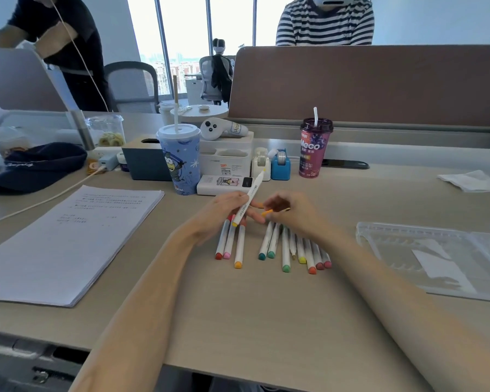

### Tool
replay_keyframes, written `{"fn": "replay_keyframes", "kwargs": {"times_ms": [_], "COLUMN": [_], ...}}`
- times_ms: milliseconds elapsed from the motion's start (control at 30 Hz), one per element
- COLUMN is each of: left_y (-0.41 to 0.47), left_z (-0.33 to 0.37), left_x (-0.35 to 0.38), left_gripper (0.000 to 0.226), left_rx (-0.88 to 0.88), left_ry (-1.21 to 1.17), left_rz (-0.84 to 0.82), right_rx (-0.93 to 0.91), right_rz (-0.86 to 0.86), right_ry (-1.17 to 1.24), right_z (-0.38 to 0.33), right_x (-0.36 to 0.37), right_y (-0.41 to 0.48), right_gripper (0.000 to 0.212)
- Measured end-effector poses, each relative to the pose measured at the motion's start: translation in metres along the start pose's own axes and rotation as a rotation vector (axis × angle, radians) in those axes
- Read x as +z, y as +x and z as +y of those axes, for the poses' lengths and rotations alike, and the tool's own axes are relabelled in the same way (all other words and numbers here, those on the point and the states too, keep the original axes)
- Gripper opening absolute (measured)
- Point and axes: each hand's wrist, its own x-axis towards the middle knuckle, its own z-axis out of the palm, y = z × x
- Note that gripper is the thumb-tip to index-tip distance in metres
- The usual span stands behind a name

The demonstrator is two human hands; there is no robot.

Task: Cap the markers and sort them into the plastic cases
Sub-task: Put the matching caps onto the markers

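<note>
My left hand [227, 206] grips a white marker [249, 198] that tilts up and to the right above the desk. Close beside it, my right hand [292, 212] pinches a small orange-yellow cap [267, 213]. Below the hands, several capped white markers [286, 250] lie in a row on the desk, with red, pink, orange, teal, green and yellow ends toward me. Three of them [229, 244] lie apart on the left. A clear plastic case [436, 256] lies open at the right.
A stack of printed paper [68, 244] lies at the left. Behind the hands stand a blue cup with a straw [178, 158], a white box [225, 185], tape dispensers [280, 165] and a purple drink [314, 148]. A tissue [473, 181] lies far right.
</note>
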Motion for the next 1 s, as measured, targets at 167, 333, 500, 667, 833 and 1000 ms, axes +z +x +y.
{"fn": "replay_keyframes", "kwargs": {"times_ms": [167, 333, 500, 667, 833, 1000], "left_y": [-0.001, 0.002, 0.003, 0.004, 0.004, 0.005], "left_z": [-0.001, -0.004, -0.004, -0.005, -0.008, -0.009], "left_x": [-0.002, -0.004, -0.005, -0.004, -0.005, -0.006], "left_gripper": [0.031, 0.032, 0.031, 0.031, 0.031, 0.031], "left_rx": [0.011, -0.005, -0.004, -0.008, -0.019, -0.033], "left_ry": [-0.057, -0.040, -0.048, -0.028, 0.020, 0.023], "left_rz": [0.046, 0.049, 0.055, 0.061, 0.058, 0.064], "right_rx": [-0.055, -0.083, -0.100, -0.123, -0.124, -0.125], "right_rz": [-0.091, -0.108, -0.150, -0.147, -0.166, -0.178], "right_ry": [-0.099, -0.141, -0.155, -0.168, -0.201, -0.229], "right_z": [0.000, 0.010, 0.009, 0.005, 0.004, 0.003], "right_x": [-0.007, -0.013, -0.012, -0.014, -0.011, -0.010], "right_y": [0.019, 0.028, 0.030, 0.029, 0.028, 0.026], "right_gripper": [0.028, 0.029, 0.030, 0.028, 0.026, 0.025]}}
